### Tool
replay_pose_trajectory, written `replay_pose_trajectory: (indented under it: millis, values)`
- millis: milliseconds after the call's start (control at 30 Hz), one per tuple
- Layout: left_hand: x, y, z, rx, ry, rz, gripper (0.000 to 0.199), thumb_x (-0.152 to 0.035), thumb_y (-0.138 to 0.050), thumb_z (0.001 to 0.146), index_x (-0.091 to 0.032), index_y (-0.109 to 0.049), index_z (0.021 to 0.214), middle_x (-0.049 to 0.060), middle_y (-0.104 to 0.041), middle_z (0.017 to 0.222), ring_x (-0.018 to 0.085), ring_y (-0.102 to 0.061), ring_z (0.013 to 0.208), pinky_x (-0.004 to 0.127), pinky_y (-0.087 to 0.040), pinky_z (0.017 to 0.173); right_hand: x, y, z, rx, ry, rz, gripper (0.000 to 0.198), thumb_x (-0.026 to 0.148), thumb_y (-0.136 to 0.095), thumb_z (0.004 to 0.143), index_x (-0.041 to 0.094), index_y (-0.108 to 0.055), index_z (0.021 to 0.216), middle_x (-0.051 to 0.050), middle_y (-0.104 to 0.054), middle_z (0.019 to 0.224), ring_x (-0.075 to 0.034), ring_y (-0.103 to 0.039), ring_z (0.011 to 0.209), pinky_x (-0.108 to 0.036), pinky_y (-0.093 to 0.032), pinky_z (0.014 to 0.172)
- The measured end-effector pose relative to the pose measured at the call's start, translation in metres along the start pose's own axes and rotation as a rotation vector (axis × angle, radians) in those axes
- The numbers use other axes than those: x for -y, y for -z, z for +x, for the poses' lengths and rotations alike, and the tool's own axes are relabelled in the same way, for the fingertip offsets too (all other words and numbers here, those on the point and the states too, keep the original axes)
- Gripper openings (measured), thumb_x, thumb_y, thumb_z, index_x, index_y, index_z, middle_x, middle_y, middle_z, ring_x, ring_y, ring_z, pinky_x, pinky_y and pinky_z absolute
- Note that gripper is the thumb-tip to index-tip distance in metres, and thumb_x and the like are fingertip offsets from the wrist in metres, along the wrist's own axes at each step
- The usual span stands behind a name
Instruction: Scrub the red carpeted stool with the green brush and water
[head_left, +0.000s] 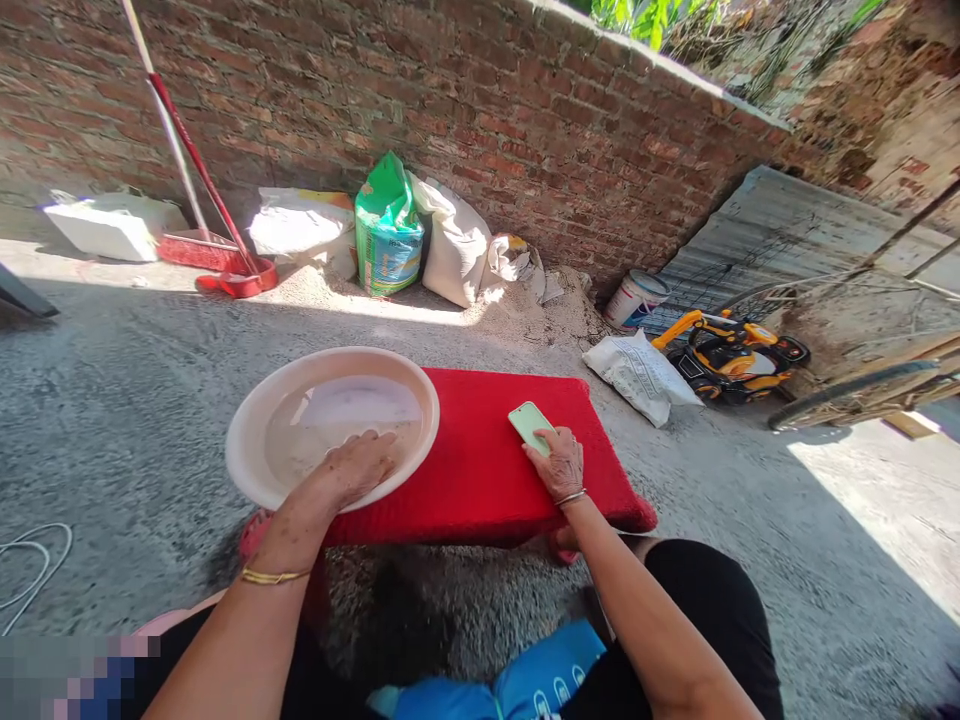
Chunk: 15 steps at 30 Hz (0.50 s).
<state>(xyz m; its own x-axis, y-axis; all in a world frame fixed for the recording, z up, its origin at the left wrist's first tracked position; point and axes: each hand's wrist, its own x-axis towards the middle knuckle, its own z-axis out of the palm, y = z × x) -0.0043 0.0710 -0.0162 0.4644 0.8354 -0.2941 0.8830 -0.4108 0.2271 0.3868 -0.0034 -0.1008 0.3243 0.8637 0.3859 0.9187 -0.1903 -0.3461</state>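
A pale pink plastic basin [244,455] stands on the left part of a low table with a red cover [472,460]. Shallow, slightly cloudy water [360,400] lies in it. My left hand [364,468] reaches over the near rim into the basin, its fingers stretched out at the water, with nothing visible in them. Whether the fingertips touch the bottom I cannot tell. On the right part of the table, my right hand [559,463] has its fingers around the lower end of a light green smartphone [529,422], which lies tilted at or just above the red cover.
Along the brick wall [525,130] stand a red broom and dustpan [206,252], several sacks [457,245], a sand heap [562,310] and a bucket [636,300]. A yellow-black toy excavator [735,355] and a bicycle wheel [862,392] are at right. A cable [45,560] lies at left.
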Motion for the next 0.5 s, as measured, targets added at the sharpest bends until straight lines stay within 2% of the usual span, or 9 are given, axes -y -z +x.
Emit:
replay_pose_trajectory:
  millis: [167, 267, 333, 500]
  values:
    - [-0.003, 0.002, -0.001, 0.006, 0.008, 0.028, 0.052, -0.028, -0.042, 0.102, -0.018, -0.054, 0.151, 0.019, -0.061, 0.148, 0.033, -0.061, 0.137, 0.047, -0.049, 0.113, -0.077, 0.047, 0.008, -0.119, -0.441, -0.092, 0.044, 0.058, -0.067, 0.085, 0.021, -0.077, 0.106, -0.012, -0.065, 0.101, -0.031, -0.058, 0.099, -0.043, -0.042, 0.087]
    - [-0.003, 0.002, -0.001, 0.031, 0.025, 0.03, 0.052, -0.03, -0.042, 0.102, -0.021, -0.053, 0.152, 0.016, -0.06, 0.151, 0.032, -0.059, 0.139, 0.047, -0.047, 0.115, -0.092, 0.058, 0.009, -0.152, -0.53, -0.07, 0.048, 0.061, -0.065, 0.085, 0.019, -0.076, 0.104, -0.013, -0.065, 0.098, -0.032, -0.059, 0.099, -0.044, -0.044, 0.087]
    - [-0.004, 0.004, -0.001, 0.038, 0.035, 0.017, 0.053, -0.03, -0.042, 0.103, -0.019, -0.054, 0.153, 0.018, -0.058, 0.153, 0.033, -0.057, 0.141, 0.048, -0.046, 0.117, -0.076, 0.049, 0.005, -0.147, -0.454, -0.01, 0.049, 0.063, -0.065, 0.085, 0.019, -0.076, 0.103, -0.013, -0.066, 0.098, -0.031, -0.06, 0.098, -0.042, -0.045, 0.086]
    - [-0.007, 0.012, -0.003, 0.075, 0.085, -0.033, 0.057, -0.031, -0.045, 0.103, -0.016, -0.051, 0.157, 0.022, -0.048, 0.164, 0.035, -0.048, 0.151, 0.047, -0.041, 0.121, 0.0, 0.005, -0.019, -0.005, -0.03, 0.115, 0.037, 0.057, -0.07, 0.088, 0.025, -0.078, 0.105, -0.009, -0.066, 0.105, -0.025, -0.062, 0.099, -0.036, -0.045, 0.086]
